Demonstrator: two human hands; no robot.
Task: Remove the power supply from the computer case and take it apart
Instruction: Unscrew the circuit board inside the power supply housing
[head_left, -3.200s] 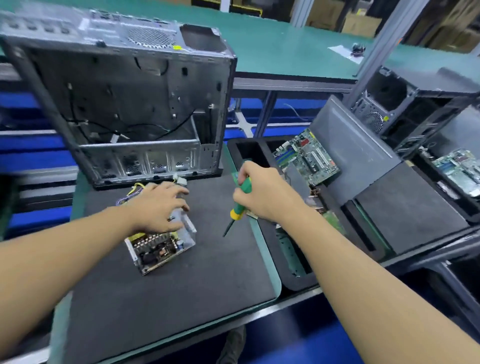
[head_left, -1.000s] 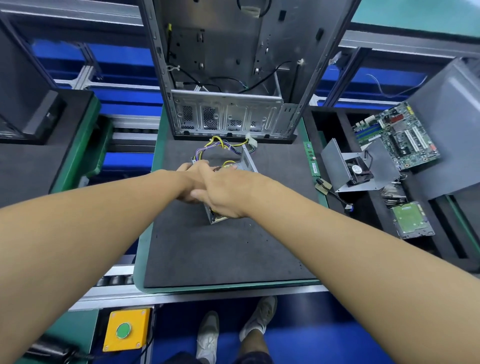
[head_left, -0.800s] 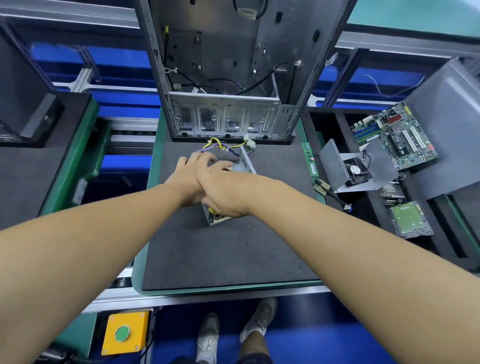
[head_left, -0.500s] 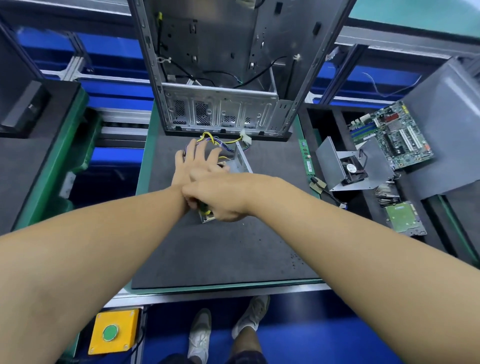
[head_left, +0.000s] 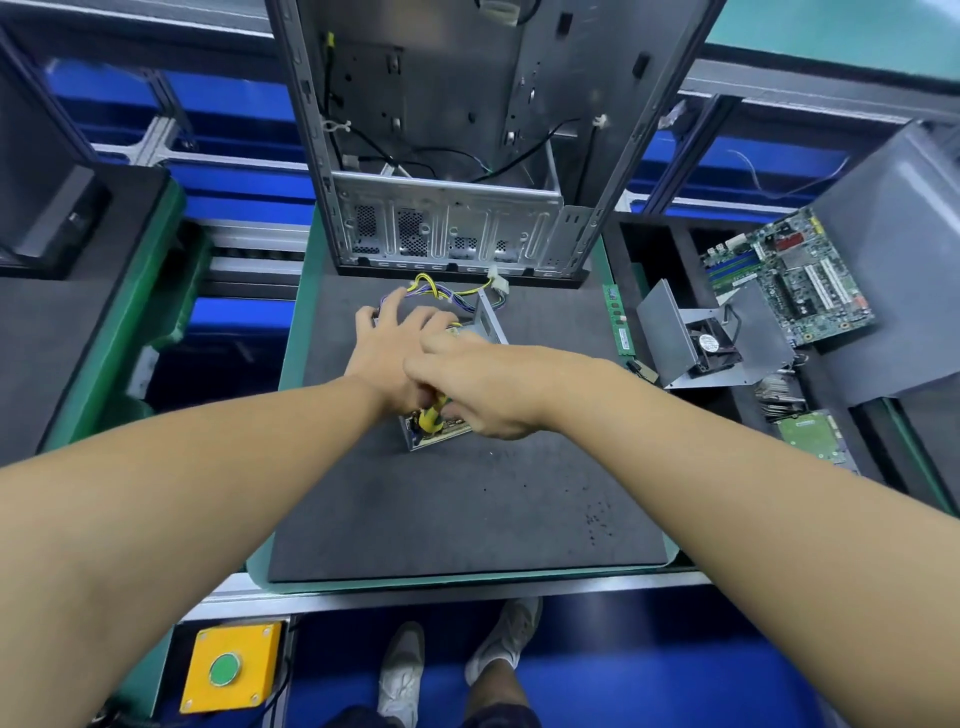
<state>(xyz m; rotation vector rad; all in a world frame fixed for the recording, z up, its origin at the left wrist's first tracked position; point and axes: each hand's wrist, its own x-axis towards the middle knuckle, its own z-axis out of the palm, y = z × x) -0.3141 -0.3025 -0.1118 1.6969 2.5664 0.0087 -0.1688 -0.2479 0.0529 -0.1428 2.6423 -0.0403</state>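
Covering power supply (head_left: 487, 326), left hand (head_left: 387, 345), right hand (head_left: 485, 387), screwdriver (head_left: 432, 415)

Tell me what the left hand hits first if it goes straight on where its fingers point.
Most likely the wire bundle, just ahead of the left hand; behind it stands the computer case. Height is unclear, so it might pass over the wires.
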